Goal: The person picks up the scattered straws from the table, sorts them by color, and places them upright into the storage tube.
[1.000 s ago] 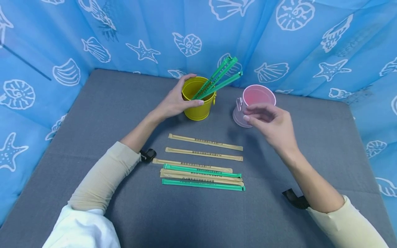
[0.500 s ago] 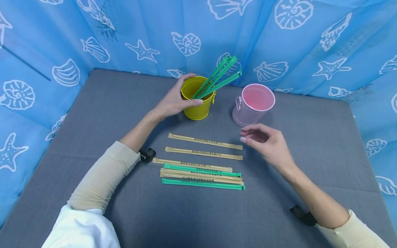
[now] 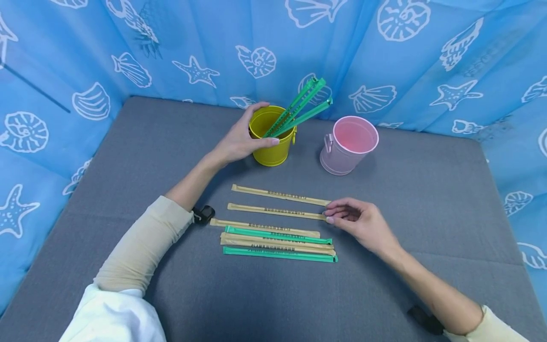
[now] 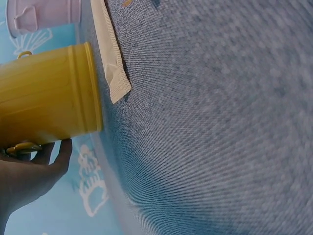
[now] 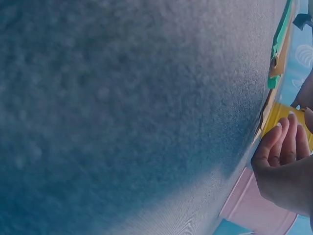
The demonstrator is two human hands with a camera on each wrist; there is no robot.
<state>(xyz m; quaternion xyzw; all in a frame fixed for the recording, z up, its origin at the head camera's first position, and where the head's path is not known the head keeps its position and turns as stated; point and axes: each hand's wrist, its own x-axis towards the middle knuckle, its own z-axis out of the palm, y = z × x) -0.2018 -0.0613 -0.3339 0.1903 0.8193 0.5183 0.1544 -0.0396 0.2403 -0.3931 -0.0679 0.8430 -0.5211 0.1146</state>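
Judging by three green paper-wrapped sticks (image 3: 299, 107) already standing in the small yellow metal bucket (image 3: 273, 142) gripped by the left hand (image 3: 239, 140), sorting seems partly done: the right hand (image 3: 356, 221) pinches a tan wrapped stick (image 3: 275, 210) among six left on the grey mat (image 3: 128, 156), the pink metal bucket (image 3: 348, 145) being empty.

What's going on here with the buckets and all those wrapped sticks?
A person's left hand grips the yellow bucket, which holds three green packets. The right hand touches the right end of a tan packet on the grey table. More tan and green packets lie alongside. The pink bucket looks empty.
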